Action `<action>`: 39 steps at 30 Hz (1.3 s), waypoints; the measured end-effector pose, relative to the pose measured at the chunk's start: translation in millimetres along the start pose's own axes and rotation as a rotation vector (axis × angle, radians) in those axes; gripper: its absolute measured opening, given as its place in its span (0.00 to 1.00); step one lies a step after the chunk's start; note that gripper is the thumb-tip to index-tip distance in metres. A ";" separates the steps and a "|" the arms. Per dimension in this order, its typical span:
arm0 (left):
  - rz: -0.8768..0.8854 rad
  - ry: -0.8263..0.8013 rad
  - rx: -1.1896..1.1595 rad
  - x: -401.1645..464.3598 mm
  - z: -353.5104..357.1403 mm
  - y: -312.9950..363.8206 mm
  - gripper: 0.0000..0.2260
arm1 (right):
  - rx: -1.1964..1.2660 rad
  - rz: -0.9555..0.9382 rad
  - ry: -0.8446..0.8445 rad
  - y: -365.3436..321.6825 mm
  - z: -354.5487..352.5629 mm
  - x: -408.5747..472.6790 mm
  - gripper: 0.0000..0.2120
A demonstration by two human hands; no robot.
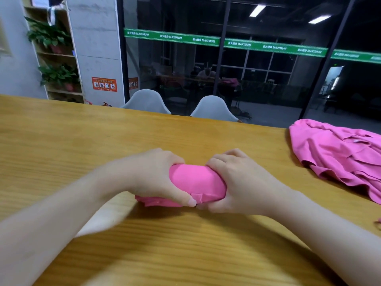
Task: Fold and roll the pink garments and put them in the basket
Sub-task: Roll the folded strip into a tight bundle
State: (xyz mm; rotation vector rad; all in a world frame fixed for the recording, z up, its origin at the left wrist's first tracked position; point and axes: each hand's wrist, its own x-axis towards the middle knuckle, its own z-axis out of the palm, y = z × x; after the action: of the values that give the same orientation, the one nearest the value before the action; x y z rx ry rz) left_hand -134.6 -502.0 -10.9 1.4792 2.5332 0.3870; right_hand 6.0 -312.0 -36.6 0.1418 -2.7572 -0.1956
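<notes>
Pink rolled garment [196,183] sits on the wooden table [82,141] near my edge of it, and I take that roll as my landmark. Far beyond it and to its left I see a shelf with potted plants [54,58] against the wall, and an orange safety sign [104,84] on the concrete pillar.

At the roll's left end, my left hand [152,174] is wrapped round the bundle: fingers curled over the top, thumb pressed along the near side, with the thumb tip close to the loose cloth edge at the front. A crumpled bit of the same pink fabric sticks out beneath that hand, lying on the table.

At the roll's right end, my right hand [237,182] grips it the same way, fingers curled over the far side and the thumb tucked under the near edge, almost touching the left thumb.

Beyond the roll, past the table's far edge, stand two grey chairs [213,109] before a dark glass wall.

Well to the right of the roll, a second pink garment [340,153] lies loose and rumpled on the table, running out of view.
</notes>
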 end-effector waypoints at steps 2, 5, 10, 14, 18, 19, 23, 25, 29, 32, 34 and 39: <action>0.038 0.033 0.100 -4.4 3.0 1.7 0.29 | 0.094 0.030 -0.027 2.1 -1.8 2.2 0.28; 0.244 0.186 0.361 -3.4 13.9 6.7 0.30 | 0.368 0.148 -0.165 11.4 -13.5 4.6 0.26; 0.226 0.116 0.299 7.8 14.3 12.7 0.27 | 0.279 0.118 -0.167 18.0 -13.2 -4.1 0.26; 0.119 -0.027 0.085 18.7 5.9 9.6 0.25 | -0.027 -0.030 -0.040 18.3 0.4 -2.1 0.30; 0.151 0.074 0.199 15.2 14.3 13.7 0.28 | 0.228 0.056 -0.105 26.3 4.3 1.5 0.27; 0.170 0.120 0.261 14.5 17.0 15.2 0.30 | 0.352 0.115 -0.144 26.8 1.7 2.9 0.25; 0.245 0.191 0.323 25.3 18.9 6.5 0.37 | 0.652 0.330 -0.314 35.0 -9.1 15.7 0.25; 0.212 0.186 0.166 30.3 13.4 1.2 0.36 | 0.647 0.372 -0.286 36.9 -3.9 17.7 0.24; 0.083 0.170 -0.091 45.4 10.2 -2.9 0.36 | 0.738 0.436 -0.022 30.9 13.9 0.9 0.24; 0.077 0.205 -0.201 47.5 15.5 -5.6 0.31 | 0.649 0.385 -0.052 33.1 15.5 -3.9 0.30; 0.129 0.226 -0.175 42.8 19.3 -7.6 0.30 | 0.633 0.361 -0.039 34.5 14.3 -4.1 0.32; 0.274 0.230 -0.072 35.2 18.2 -10.1 0.40 | 0.704 0.345 0.011 36.7 -2.7 -3.8 0.24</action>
State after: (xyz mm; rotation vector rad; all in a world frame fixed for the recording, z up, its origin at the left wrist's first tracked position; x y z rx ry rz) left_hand -154.9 -473.6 -32.3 1.8555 2.4507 0.7207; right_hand 7.8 -275.7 -29.8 -0.1537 -2.6574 0.8601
